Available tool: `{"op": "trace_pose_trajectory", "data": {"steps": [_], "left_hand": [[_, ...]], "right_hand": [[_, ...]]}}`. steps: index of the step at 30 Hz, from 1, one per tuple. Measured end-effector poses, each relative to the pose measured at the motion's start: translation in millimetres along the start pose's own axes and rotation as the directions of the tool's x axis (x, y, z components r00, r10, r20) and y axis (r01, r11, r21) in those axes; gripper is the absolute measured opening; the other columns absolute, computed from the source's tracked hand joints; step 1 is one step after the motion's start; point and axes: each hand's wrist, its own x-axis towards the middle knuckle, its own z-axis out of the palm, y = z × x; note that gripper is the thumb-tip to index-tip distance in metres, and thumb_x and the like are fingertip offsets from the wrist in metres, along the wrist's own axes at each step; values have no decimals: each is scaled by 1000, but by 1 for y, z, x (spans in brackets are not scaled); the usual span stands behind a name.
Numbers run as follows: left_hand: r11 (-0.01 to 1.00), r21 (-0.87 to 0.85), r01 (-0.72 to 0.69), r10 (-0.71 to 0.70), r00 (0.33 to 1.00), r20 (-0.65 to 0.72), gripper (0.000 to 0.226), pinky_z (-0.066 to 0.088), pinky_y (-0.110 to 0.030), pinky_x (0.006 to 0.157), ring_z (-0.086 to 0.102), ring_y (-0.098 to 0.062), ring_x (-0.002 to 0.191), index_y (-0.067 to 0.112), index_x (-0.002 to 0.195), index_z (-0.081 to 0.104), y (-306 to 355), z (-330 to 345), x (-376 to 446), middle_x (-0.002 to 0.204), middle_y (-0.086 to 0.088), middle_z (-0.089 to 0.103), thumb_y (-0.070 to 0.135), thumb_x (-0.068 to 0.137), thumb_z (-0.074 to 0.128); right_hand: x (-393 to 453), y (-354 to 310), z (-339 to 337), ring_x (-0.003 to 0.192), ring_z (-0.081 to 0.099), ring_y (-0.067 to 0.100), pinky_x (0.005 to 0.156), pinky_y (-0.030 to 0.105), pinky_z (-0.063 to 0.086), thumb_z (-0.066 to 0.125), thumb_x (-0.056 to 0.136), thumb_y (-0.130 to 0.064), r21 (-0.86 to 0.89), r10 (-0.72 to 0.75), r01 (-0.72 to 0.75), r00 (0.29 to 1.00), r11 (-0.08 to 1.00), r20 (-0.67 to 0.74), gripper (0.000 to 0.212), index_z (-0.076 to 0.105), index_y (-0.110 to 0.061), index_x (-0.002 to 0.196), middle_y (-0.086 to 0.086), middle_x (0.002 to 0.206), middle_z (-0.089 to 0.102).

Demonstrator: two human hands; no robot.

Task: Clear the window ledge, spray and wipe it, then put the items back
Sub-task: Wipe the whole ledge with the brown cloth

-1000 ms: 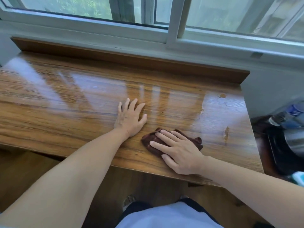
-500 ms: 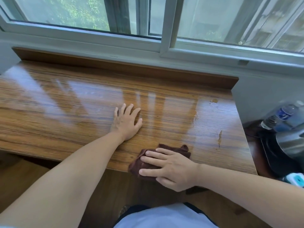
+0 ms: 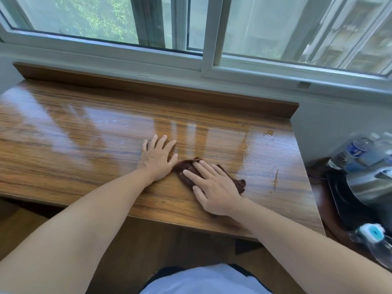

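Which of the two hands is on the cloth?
The right hand: its straight fingers press the brown cloth onto the wooden ledge. The left hand lies flat on bare wood beside it.

Bright window daylight, ledge (image 3: 84,132) glare, blurred edges

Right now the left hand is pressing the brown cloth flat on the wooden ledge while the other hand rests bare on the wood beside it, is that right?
Not quite: the hands are swapped. In the head view, the right hand presses the brown cloth flat on the wooden ledge, while the left hand rests bare on the wood beside it.
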Motion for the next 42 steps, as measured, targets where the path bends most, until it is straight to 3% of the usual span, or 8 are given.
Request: {"op": "trace_pose_trajectory", "data": {"steps": [4, 8, 11, 15, 20, 23, 31, 42], "left_hand": [[999, -46, -18, 19, 1000, 24, 61, 0, -55, 126, 5, -30, 158, 31, 160, 26, 0, -5, 0, 170, -3, 18, 55, 104, 30], [998, -20, -53, 52, 997, -65, 57, 7, -54, 126, 11, -30, 157, 24, 158, 32, 5, -7, -2, 168, -6, 24, 44, 106, 38], [994, -103, -36, 20, 989, -149, 53, 12, -54, 125, 19, -32, 156, 21, 154, 40, 23, -11, 4, 166, -9, 30, 34, 104, 48], [954, -299, 22, -73, 985, -159, 50, 11, -53, 127, 17, -31, 157, 21, 154, 40, 69, -12, 20, 167, -7, 28, 32, 106, 45], [910, -411, 49, -124, 980, -157, 43, 9, -52, 127, 18, -31, 156, 19, 150, 45, 112, -9, 41, 166, -7, 30, 22, 107, 39], [930, -363, 62, -118, 984, -137, 44, 9, -53, 127, 20, -33, 155, 18, 149, 47, 116, 4, 41, 165, -8, 33, 22, 107, 36], [982, -181, 59, -80, 991, -111, 47, 5, -48, 129, 16, -30, 157, 22, 153, 44, 117, 15, 37, 167, -3, 31, 25, 106, 36], [988, -140, 70, -84, 992, -95, 61, 14, -53, 127, 22, -32, 155, 22, 144, 50, 114, 23, 42, 161, -6, 39, 38, 96, 16]], "right_hand": [[19, 34, -3, 160, 2, 16, 126, 35, -5, 23, 108, -48, 4, 164, -164, 986, 986, -27, 56, 18, -41, 163, -1, 173, 16], [-6, 28, -7, 161, -3, 14, 129, 39, -4, 27, 109, -45, -1, -79, 79, 997, 997, 17, 54, 17, -44, 163, -4, 174, 12], [-38, 37, -11, 160, -8, 10, 130, 40, -5, 31, 110, -42, -13, -315, 319, 942, 948, 117, 54, 19, -44, 163, -7, 174, 11], [-44, 71, -18, 160, -3, 10, 130, 43, 5, 38, 109, -39, -16, -402, 410, 902, 912, 157, 56, 23, -43, 162, -4, 173, 16], [-2, 126, -26, 161, 3, 16, 129, 46, 10, 28, 107, -46, -65, -131, 137, 987, 988, 95, 57, 19, -42, 164, -2, 173, 16], [12, 138, -23, 161, 7, 18, 128, 47, 12, 26, 104, -47, -62, 20, -19, 1000, 998, 24, 59, 23, -41, 163, 0, 173, 18], [20, 184, -26, 161, 4, 19, 130, 41, 4, 30, 108, -44, -74, -157, 162, 985, 984, 67, 57, 20, -40, 164, 3, 173, 16], [123, 266, -42, 159, 11, 20, 128, 43, 13, 26, 107, -48, -69, 183, -181, 983, 981, 15, 57, 20, -40, 163, -1, 172, 20]]}}
